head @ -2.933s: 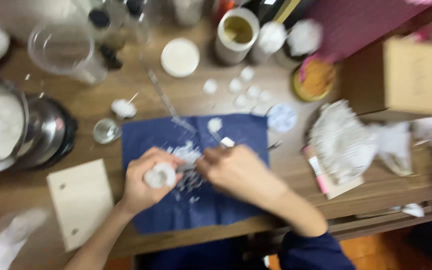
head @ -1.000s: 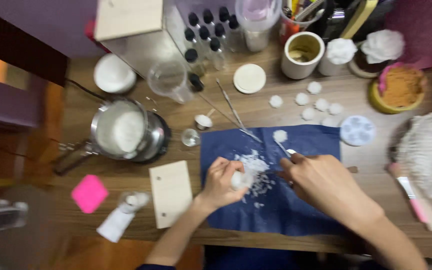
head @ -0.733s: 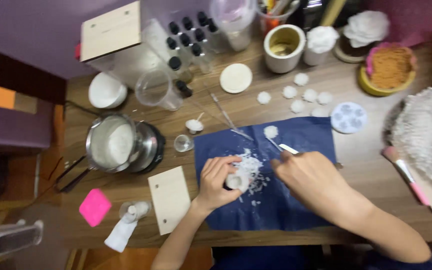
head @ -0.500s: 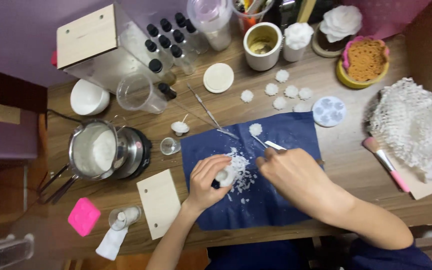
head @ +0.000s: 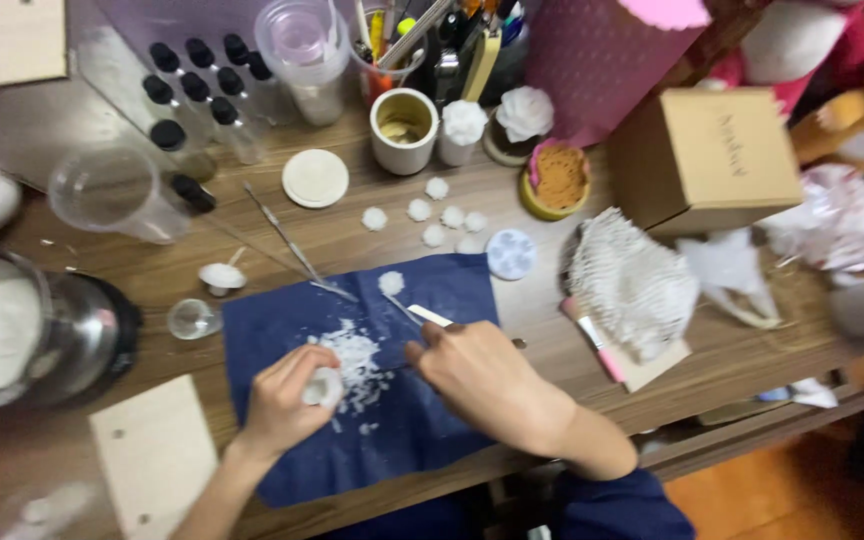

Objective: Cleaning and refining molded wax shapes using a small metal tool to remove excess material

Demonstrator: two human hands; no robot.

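Observation:
My left hand (head: 287, 400) pinches a small white wax-like piece (head: 324, 386) over a dark blue cloth (head: 372, 400). My right hand (head: 482, 375) grips a thin tool with a pale handle (head: 430, 317), its tip close to the white piece. A heap of white shavings (head: 357, 360) lies on the cloth between both hands. One small white flower shape (head: 391, 283) rests at the cloth's far edge.
Several white flower shapes (head: 432, 215) lie on the wooden table (head: 282, 245) beyond the cloth. A pot on a burner (head: 22, 330) stands left, a wooden board (head: 157, 455) near left. Dark-capped bottles (head: 197, 85), cups, a cardboard box (head: 707, 160) and white netting (head: 632, 280) crowd the back and right.
The camera has swung and moved closer, so the table fills more of the view. Both hands stay over the blue cloth, the left still holding the white piece, the right still on the tool.

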